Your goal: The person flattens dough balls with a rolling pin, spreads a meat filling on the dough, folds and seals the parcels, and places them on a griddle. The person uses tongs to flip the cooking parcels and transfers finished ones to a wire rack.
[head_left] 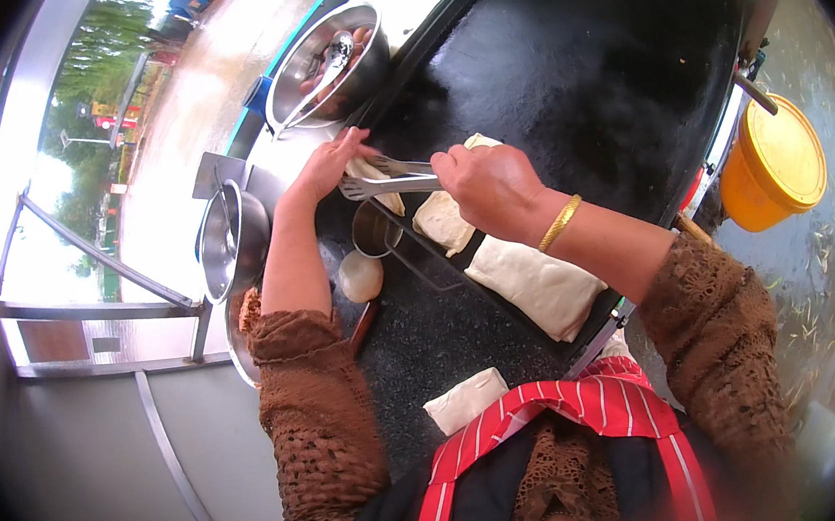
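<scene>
My right hand [493, 185] is closed on metal tongs [394, 177], whose tips point left at a piece of dough [380, 189] near the griddle's left edge. Against that dough's upper end is my left hand [333, 163], its fingers stretched towards the tongs; its exact grip is hidden. On the black griddle [595, 70] lie a small flat dough piece [444, 220] and a larger dough rectangle [537, 287], with another piece partly behind my right hand. A round dough ball [361, 276] rests on the dark counter beside a metal cup [375, 228].
A steel bowl [272, 86] with eggs and a ladle stands at the upper left. Below it are a smaller steel bowl [252, 224] and a container of reddish filling [241, 345]. A dough block [467, 400] lies near the apron. A yellow lidded bucket [770, 166] stands right.
</scene>
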`<state>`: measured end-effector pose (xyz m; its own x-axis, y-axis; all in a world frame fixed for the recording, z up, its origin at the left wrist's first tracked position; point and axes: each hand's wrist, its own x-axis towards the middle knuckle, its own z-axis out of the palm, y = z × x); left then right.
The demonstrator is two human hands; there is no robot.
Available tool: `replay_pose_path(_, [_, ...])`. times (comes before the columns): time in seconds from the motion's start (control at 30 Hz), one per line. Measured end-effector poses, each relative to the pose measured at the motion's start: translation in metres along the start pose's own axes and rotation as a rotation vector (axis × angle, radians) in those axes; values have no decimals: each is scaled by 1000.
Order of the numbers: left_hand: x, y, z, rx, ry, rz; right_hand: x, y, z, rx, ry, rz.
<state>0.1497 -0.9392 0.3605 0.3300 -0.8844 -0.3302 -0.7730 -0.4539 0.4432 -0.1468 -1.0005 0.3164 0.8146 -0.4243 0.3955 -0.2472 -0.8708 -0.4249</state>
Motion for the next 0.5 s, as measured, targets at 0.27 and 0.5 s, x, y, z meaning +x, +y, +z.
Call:
replay_pose_path(0.27, [-51,-38,2,36,175,98,-77,64,-79,385,117,248])
replay_pose_path(0.5, [-39,-47,19,-48,228,231,-227,152,-112,408,533,758])
